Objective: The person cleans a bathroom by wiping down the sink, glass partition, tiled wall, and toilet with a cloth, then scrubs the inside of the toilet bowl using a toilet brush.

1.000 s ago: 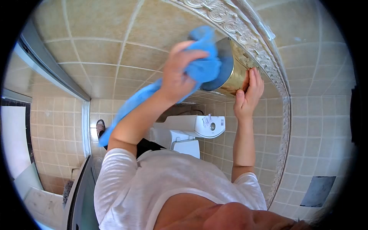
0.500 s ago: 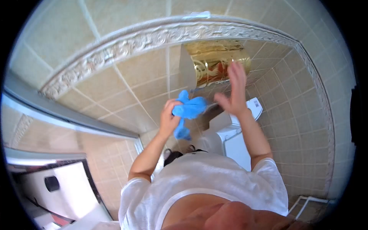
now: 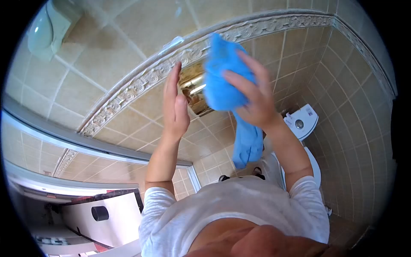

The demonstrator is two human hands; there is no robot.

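A blue cloth is gripped in my right hand, raised in front of the tiled wall. Its upper part is bunched up and a little blurred, while a long end hangs down below the wrist. My left hand is upright beside it, empty, with the fingers stretched out and the thumb slightly apart. Between the two hands a shiny gold box on the wall shows partly; the cloth covers its right side.
A carved border strip runs along the beige wall tiles. At the right stands a white toilet with a round flush button. A pale green fixture is at the upper left. Lower left, a white counter carries a dark cylinder.
The blue cloth has passed from my left hand to my right and been lifted higher. My left hand has opened. The view has shifted, bringing the pale green fixture into sight.
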